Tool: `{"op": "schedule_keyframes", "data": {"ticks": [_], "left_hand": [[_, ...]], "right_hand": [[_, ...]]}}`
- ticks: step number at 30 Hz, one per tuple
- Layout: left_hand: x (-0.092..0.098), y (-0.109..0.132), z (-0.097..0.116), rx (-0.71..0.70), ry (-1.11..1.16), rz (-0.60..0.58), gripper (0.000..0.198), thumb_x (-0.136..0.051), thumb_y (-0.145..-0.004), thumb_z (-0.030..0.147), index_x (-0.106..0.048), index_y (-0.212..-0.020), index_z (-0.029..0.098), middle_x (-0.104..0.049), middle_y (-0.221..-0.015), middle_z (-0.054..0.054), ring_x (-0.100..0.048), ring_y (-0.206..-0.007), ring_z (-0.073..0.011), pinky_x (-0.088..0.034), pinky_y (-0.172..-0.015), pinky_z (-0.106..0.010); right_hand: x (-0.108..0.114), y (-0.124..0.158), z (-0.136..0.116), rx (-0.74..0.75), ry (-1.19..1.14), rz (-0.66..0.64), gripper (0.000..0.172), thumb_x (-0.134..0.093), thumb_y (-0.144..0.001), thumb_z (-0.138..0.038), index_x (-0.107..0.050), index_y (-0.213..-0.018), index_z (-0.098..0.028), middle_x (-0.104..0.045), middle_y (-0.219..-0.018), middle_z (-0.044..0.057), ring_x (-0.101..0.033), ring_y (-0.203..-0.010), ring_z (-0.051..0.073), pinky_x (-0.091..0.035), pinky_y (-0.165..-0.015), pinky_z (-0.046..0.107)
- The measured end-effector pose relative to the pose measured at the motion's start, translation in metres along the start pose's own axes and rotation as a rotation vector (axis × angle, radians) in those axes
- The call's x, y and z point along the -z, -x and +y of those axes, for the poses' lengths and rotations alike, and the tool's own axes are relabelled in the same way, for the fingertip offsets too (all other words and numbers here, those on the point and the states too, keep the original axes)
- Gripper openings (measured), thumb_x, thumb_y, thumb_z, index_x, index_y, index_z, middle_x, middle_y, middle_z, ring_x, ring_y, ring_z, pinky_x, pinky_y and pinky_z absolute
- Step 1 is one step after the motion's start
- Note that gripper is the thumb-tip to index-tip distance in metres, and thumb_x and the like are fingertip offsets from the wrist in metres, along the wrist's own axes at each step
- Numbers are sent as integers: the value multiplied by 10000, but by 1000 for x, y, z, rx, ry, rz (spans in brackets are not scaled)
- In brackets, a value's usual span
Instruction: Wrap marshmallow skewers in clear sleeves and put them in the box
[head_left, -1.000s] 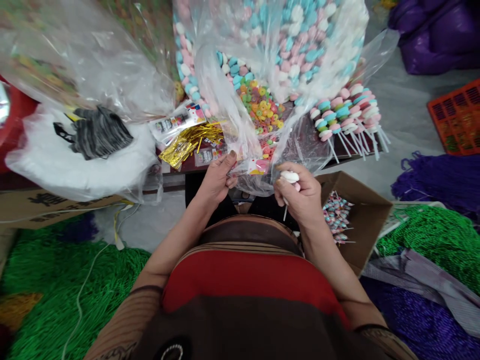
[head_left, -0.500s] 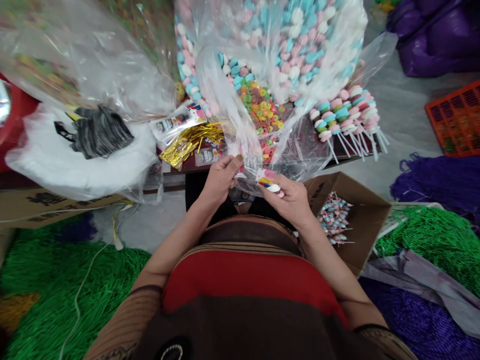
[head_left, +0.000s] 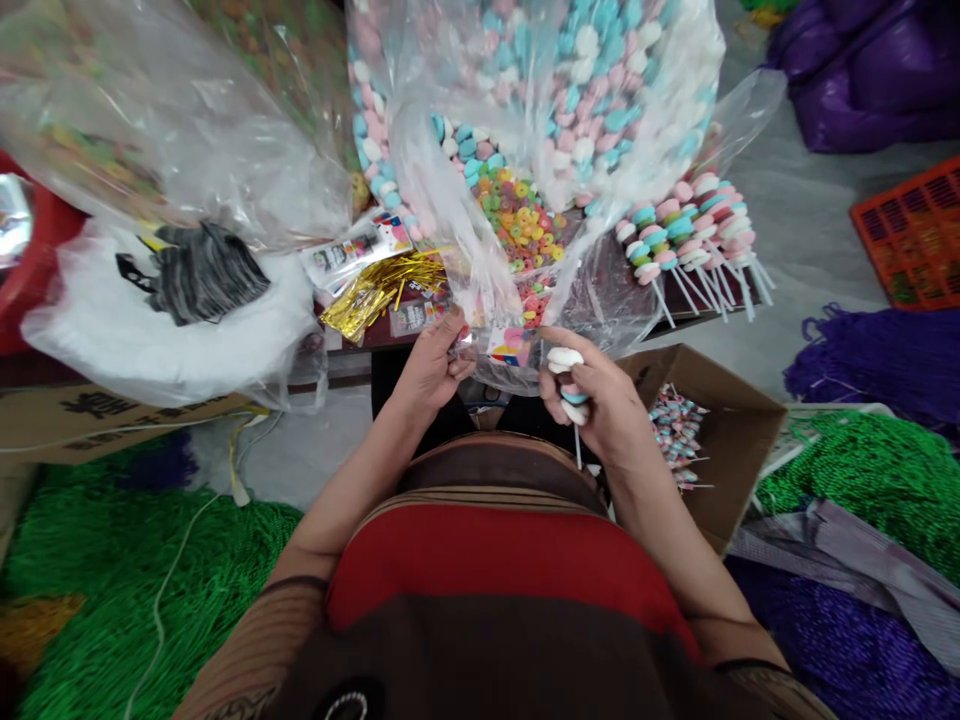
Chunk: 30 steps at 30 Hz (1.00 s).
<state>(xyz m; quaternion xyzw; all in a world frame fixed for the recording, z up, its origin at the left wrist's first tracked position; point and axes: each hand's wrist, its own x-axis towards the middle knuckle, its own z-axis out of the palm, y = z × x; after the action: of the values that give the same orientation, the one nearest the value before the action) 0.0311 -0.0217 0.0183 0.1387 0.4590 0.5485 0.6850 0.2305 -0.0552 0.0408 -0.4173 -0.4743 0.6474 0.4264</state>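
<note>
My right hand (head_left: 600, 405) is closed round a candy skewer (head_left: 568, 372) of white, pink and blue sweets, its white stick pointing down below the fist. My left hand (head_left: 433, 362) pinches the edge of a small clear wrapper (head_left: 501, 347) with a colourful printed label, held between both hands. Just beyond the hands lies a big clear bag of pastel sweets (head_left: 570, 90) and a heap of small coloured ring candies (head_left: 521, 215).
Finished skewers (head_left: 686, 235) lie in a row on the table at the right. A cardboard box (head_left: 720, 430) holds wrapped skewers. Gold twist ties (head_left: 379, 285), a white bag (head_left: 150, 320), green strands (head_left: 112, 590), purple strands (head_left: 870, 360) and an orange crate (head_left: 915, 235) surround me.
My right hand has drawn back from the wrapper and turned the skewer upright, the stick now pointing down. My left hand keeps its pinch on the wrapper.
</note>
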Motion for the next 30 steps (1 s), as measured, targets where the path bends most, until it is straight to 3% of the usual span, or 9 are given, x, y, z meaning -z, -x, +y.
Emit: {"op": "schedule_keyframes", "data": {"ticks": [4,9,15,19,24,30], "left_hand": [[1,0,-2,13,-24,-15,500,-898,-698,477,-489,-706,190,-455,-511,114,-290,-333,10,-196,-339,-139],[2,-1,-4,-30,-49,-107,539,-905,-667,524,-482,-697,191,-435,-474,122,-275,-326,6,-200,-336,-139],[2,-3,-5,-40,-77,-98,531,-887,-689,537,-480,-702,196,-460,-486,112,-266,-335,8,-207,-346,-139],[1,-3,-5,-32,-76,-90,523,-890,-686,530,-486,-704,198,-458,-488,109,-270,-338,5,-196,-347,-150],[1,-3,-4,-28,-90,-40,522,-905,-667,514,-494,-692,193,-468,-492,101,-281,-347,2,-196,-350,-156],[4,-5,-2,-65,-140,-76,549,-935,-571,565,-556,-692,186,-498,-491,89,-310,-345,-7,-177,-333,-163]], "right_hand": [[4,7,-14,75,171,91,429,-568,-968,-450,-612,-1366,-294,-699,-813,-4,-547,-519,118,-420,-457,261],[5,9,-20,202,317,56,289,-615,-976,-428,-629,-1216,-266,-743,-866,3,-598,-584,120,-508,-564,275],[6,7,-21,458,671,132,235,-692,-936,-350,-749,-1149,-269,-784,-1090,67,-727,-968,220,-595,-869,383],[7,5,-16,549,769,142,240,-696,-942,-312,-773,-1169,-298,-797,-1084,65,-747,-967,214,-612,-875,371],[10,3,-5,533,870,134,283,-704,-937,-331,-766,-1211,-303,-788,-1114,76,-755,-967,211,-627,-865,349],[15,2,-5,514,876,97,295,-717,-928,-400,-771,-1190,-276,-805,-1010,61,-748,-877,201,-614,-821,329]]}}
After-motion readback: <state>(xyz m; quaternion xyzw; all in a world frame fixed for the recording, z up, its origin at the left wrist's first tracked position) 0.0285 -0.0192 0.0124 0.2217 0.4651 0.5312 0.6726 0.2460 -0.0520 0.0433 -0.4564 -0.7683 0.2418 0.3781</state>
